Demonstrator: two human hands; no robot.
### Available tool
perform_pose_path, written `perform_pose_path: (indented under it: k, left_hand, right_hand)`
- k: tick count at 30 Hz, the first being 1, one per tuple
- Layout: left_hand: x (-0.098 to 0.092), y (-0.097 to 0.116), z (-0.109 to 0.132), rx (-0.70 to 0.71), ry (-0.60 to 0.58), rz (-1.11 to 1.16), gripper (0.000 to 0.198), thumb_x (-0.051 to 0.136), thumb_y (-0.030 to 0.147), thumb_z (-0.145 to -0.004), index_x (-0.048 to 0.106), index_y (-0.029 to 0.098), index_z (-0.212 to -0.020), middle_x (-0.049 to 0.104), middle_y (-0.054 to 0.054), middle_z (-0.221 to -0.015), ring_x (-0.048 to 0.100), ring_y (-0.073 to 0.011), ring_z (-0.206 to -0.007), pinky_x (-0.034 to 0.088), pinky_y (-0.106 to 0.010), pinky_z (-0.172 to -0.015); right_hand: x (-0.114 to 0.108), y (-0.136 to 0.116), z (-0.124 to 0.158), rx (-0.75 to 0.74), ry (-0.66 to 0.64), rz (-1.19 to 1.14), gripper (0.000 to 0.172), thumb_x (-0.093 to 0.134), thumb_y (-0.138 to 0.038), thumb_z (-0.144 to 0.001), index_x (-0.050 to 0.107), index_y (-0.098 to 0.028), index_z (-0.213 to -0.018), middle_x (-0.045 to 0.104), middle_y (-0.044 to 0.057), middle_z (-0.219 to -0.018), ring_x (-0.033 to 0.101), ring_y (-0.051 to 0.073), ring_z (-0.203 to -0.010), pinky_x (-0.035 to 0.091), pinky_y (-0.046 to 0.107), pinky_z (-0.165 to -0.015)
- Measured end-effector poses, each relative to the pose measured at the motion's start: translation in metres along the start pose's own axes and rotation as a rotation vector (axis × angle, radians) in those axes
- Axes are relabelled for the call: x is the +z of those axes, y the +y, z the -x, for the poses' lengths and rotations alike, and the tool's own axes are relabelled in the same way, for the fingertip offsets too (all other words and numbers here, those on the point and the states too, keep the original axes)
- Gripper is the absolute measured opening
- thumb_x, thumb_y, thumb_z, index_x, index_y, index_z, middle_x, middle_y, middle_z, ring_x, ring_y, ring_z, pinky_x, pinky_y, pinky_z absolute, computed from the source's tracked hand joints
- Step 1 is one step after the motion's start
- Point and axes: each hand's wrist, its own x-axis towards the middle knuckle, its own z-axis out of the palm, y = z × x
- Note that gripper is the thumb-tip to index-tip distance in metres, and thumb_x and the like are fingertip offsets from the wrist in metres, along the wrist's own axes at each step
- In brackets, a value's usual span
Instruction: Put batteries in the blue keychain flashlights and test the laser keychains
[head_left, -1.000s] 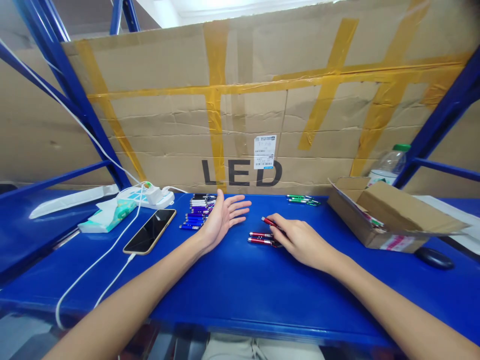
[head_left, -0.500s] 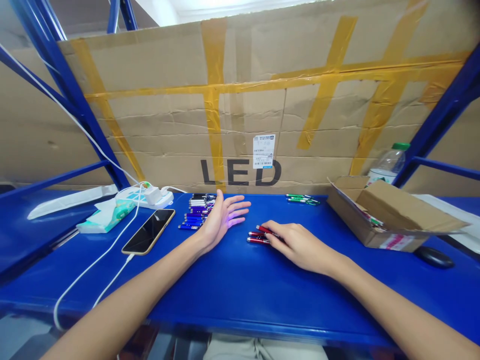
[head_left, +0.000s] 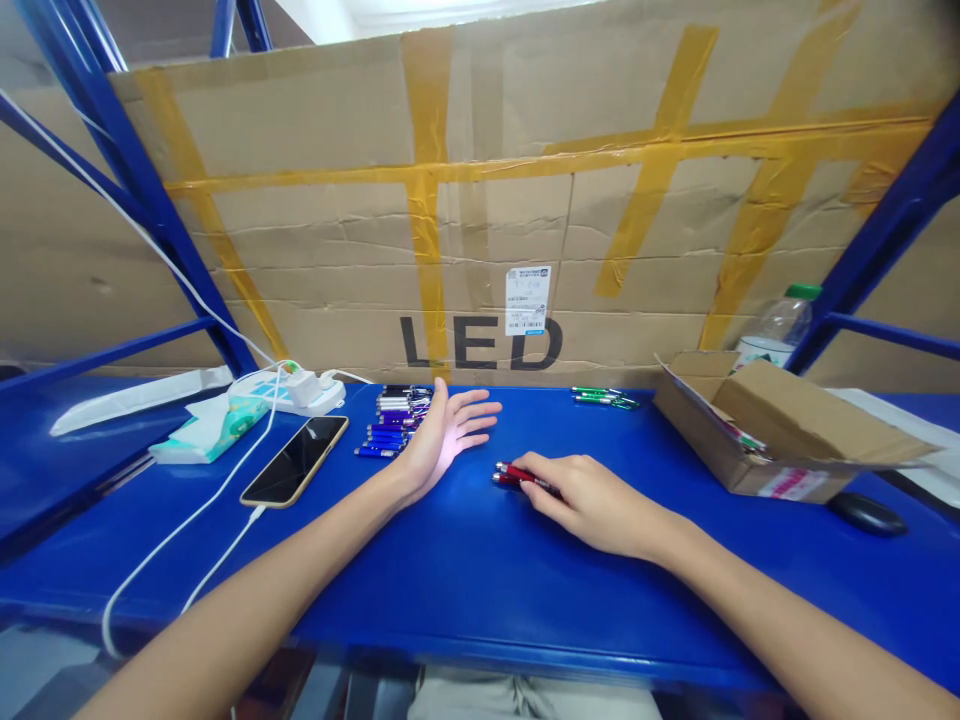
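Observation:
My left hand (head_left: 448, 430) stands on its edge with its fingers spread, holding nothing, and a pale pinkish light falls on its palm. Beside its back lies a row of small pen-like torches (head_left: 388, 430) in black, white, purple and blue, partly hidden by the hand. My right hand (head_left: 581, 492) has its thumb and fingers closed on red torches (head_left: 510, 474) lying on the blue table (head_left: 465, 590), their ends pointing left toward my left palm. Several green torches (head_left: 598, 397) lie farther back.
On the left are a phone (head_left: 296, 462), a tissue pack (head_left: 212, 430), a power strip (head_left: 319, 398) and white cables. On the right sit an open carton (head_left: 780, 425), a black mouse (head_left: 868, 513) and a bottle (head_left: 780, 325). A large cardboard sheet (head_left: 337, 250) stands behind.
My right hand has come down slightly, and its fingertips have gone from the upper red torch to the lower ones. The light on my left palm has turned from purple to paler pink.

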Motion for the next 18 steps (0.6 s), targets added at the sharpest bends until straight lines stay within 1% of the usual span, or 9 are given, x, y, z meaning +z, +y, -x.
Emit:
perform_pose_path:
  k: [4, 5, 7, 9, 11, 13, 16, 18]
  left_hand:
    - [0.000, 0.000, 0.001, 0.007, -0.015, -0.012, 0.082, 0.028, 0.081, -0.103, 0.065, 0.017, -0.140, 0.065, -0.021, -0.151, 0.058, -0.0377, -0.143, 0.041, -0.054, -0.121]
    - [0.000, 0.000, 0.001, 0.007, -0.014, -0.018, 0.081, 0.027, 0.081, -0.104, 0.064, 0.018, -0.140, 0.065, -0.020, -0.151, 0.058, -0.0373, -0.143, 0.042, -0.053, -0.120]
    - [0.000, -0.001, 0.000, 0.005, 0.003, -0.026, 0.080, 0.028, 0.081, -0.104, 0.065, 0.018, -0.138, 0.066, -0.020, -0.149, 0.058, -0.0369, -0.142, 0.043, -0.053, -0.119]
    - [0.000, -0.003, -0.001, 0.006, 0.023, -0.031, 0.079, 0.032, 0.081, -0.103, 0.066, 0.019, -0.136, 0.068, -0.020, -0.147, 0.059, -0.0372, -0.141, 0.044, -0.053, -0.118]
    - [0.000, -0.004, -0.002, 0.012, 0.038, -0.041, 0.077, 0.035, 0.082, -0.101, 0.067, 0.019, -0.134, 0.069, -0.020, -0.145, 0.060, -0.0375, -0.140, 0.044, -0.053, -0.117]
    - [0.000, -0.004, -0.003, 0.023, 0.047, -0.054, 0.077, 0.037, 0.082, -0.101, 0.067, 0.018, -0.132, 0.069, -0.021, -0.144, 0.060, -0.0375, -0.139, 0.045, -0.053, -0.116]
    - [-0.001, -0.003, -0.004, 0.034, 0.055, -0.061, 0.077, 0.037, 0.081, -0.101, 0.066, 0.018, -0.133, 0.069, -0.021, -0.144, 0.060, -0.0381, -0.138, 0.045, -0.054, -0.116]
    - [-0.001, -0.002, -0.003, 0.035, 0.057, -0.056, 0.078, 0.038, 0.082, -0.101, 0.066, 0.017, -0.134, 0.069, -0.022, -0.144, 0.060, -0.0389, -0.138, 0.044, -0.054, -0.116]
  right_hand:
    - [-0.002, 0.007, 0.000, 0.103, 0.074, 0.072, 0.030, 0.039, -0.037, -0.114, 0.063, -0.022, -0.125, 0.081, 0.011, -0.107, 0.077, 0.028, -0.093, 0.050, 0.035, -0.078]
    - [-0.003, 0.009, 0.000, 0.105, 0.098, 0.073, 0.030, 0.039, -0.036, -0.114, 0.063, -0.022, -0.126, 0.080, 0.011, -0.109, 0.077, 0.028, -0.095, 0.051, 0.036, -0.080]
    - [-0.005, 0.011, 0.001, 0.063, 0.122, 0.052, 0.028, 0.041, -0.034, -0.114, 0.064, -0.024, -0.125, 0.079, 0.010, -0.114, 0.076, 0.027, -0.100, 0.052, 0.036, -0.084]
    - [-0.005, 0.009, 0.002, -0.014, 0.105, 0.030, 0.025, 0.046, -0.034, -0.112, 0.067, -0.025, -0.121, 0.077, 0.008, -0.113, 0.074, 0.025, -0.101, 0.052, 0.035, -0.086]
    - [-0.003, 0.003, 0.003, -0.081, 0.053, 0.026, 0.022, 0.050, -0.034, -0.111, 0.069, -0.025, -0.115, 0.075, 0.007, -0.108, 0.072, 0.024, -0.096, 0.052, 0.033, -0.084]
    - [-0.001, -0.003, 0.003, -0.117, 0.005, 0.025, 0.021, 0.052, -0.033, -0.109, 0.070, -0.024, -0.115, 0.073, 0.007, -0.105, 0.071, 0.023, -0.093, 0.052, 0.032, -0.082]
    - [0.001, -0.007, 0.004, -0.128, -0.022, 0.015, 0.019, 0.052, -0.030, -0.108, 0.069, -0.024, -0.116, 0.073, 0.006, -0.107, 0.071, 0.023, -0.094, 0.052, 0.033, -0.083]
    - [0.001, -0.007, 0.003, -0.086, -0.013, 0.020, 0.018, 0.050, -0.028, -0.108, 0.068, -0.024, -0.113, 0.074, 0.006, -0.105, 0.071, 0.023, -0.092, 0.051, 0.033, -0.083]
